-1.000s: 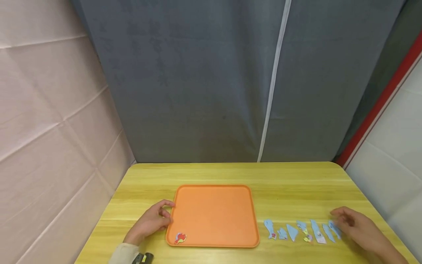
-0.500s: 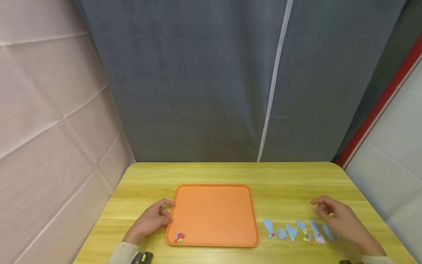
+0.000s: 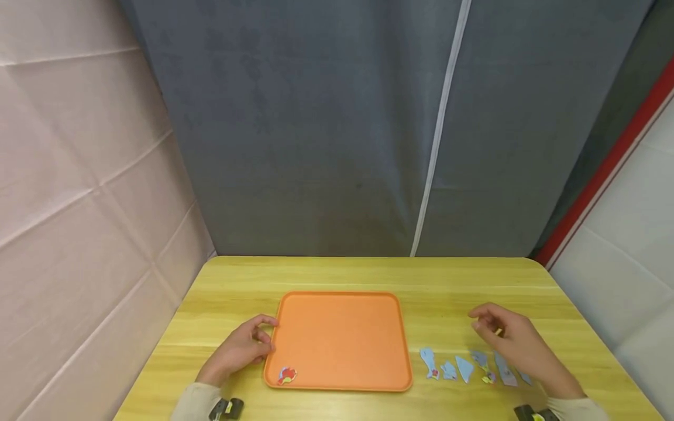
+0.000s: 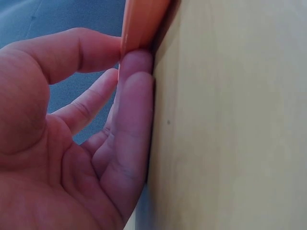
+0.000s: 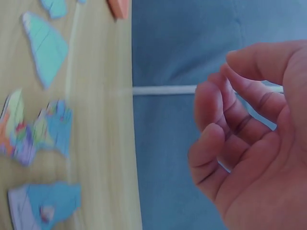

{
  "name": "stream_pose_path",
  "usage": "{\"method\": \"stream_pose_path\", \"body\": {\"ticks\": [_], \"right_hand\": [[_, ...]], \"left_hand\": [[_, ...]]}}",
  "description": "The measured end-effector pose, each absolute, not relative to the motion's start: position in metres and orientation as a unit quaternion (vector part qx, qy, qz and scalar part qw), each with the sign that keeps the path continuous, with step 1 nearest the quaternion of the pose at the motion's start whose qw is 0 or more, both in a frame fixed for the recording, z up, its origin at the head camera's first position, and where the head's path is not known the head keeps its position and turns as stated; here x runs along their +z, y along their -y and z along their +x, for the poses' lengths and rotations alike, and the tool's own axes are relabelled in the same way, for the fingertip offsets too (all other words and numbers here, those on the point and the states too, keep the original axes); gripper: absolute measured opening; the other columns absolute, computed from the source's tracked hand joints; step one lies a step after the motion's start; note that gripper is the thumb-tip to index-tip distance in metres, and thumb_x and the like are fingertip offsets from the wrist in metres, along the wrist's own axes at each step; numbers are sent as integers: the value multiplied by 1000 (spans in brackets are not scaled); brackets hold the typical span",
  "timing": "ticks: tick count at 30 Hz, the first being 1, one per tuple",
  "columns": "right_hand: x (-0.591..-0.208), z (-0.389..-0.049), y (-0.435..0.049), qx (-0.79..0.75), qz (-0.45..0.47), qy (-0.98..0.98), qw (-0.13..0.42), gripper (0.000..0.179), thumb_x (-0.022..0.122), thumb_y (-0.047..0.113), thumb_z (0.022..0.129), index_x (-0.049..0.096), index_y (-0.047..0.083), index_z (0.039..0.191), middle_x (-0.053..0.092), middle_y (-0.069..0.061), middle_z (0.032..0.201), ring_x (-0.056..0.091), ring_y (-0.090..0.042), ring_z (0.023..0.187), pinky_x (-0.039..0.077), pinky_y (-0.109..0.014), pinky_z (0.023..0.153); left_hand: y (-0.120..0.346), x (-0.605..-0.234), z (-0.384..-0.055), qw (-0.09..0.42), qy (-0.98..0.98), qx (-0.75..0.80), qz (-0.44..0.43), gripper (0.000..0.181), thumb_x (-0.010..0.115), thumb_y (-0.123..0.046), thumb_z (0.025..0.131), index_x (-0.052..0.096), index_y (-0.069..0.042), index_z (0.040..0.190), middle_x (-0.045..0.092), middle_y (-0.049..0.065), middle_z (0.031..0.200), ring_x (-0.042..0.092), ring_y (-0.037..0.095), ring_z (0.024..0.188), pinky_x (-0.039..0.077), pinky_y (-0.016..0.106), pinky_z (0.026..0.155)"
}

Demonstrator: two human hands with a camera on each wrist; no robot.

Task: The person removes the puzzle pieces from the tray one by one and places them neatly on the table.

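My left hand (image 3: 238, 351) holds the left edge of an orange tray (image 3: 342, 339). In the left wrist view its thumb and fingers (image 4: 134, 103) close on the tray's rim (image 4: 144, 21). A small red, blue and yellow puzzle piece (image 3: 287, 375) lies in the tray's near left corner. Over a row of light blue puzzle pieces (image 3: 464, 369) hovers my right hand (image 3: 518, 342), its fingers loosely curled and nothing visible between them. Part of the row's right end is hidden beneath that hand. One piece, with coloured drawings (image 5: 36, 127), shows in the right wrist view.
Everything rests on a yellow wooden table (image 3: 337, 275). A grey curtain (image 3: 316, 146) with a white strip (image 3: 442, 117) hangs behind it. Pale cloth (image 3: 95, 204) covers the left side, and a white panel (image 3: 632, 245) with a red edge stands at right.
My right hand has moved left and a little away from me, from the row's right end to above its right part. The left hand stays on the tray.
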State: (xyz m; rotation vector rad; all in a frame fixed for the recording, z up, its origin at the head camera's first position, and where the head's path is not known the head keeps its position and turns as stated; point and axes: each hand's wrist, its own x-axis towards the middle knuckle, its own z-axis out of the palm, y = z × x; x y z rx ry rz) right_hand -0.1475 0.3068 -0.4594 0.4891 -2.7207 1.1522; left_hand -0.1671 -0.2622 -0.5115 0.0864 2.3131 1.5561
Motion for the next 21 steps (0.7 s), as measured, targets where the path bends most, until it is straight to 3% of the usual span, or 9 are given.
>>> {"method": "stream_pose_path", "body": {"ticks": [12, 21], "right_hand": [[-451, -156, -264, 436, 185, 878, 63, 12, 65, 14, 105, 71, 15, 116, 67, 8, 88, 61, -7, 74, 51, -26, 59], [-455, -162, -227, 466, 226, 855, 22, 11, 66, 16, 105, 71, 16, 115, 70, 6, 93, 61, -6, 78, 51, -27, 60]], "left_hand": [[264, -518, -170, 177, -819, 545, 29, 53, 68, 0, 93, 53, -2, 143, 64, 12, 95, 56, 18, 70, 48, 26, 57], [259, -518, -170, 172, -819, 546, 35, 54, 67, 1, 91, 54, -2, 143, 65, 13, 94, 56, 18, 69, 47, 26, 57]]}}
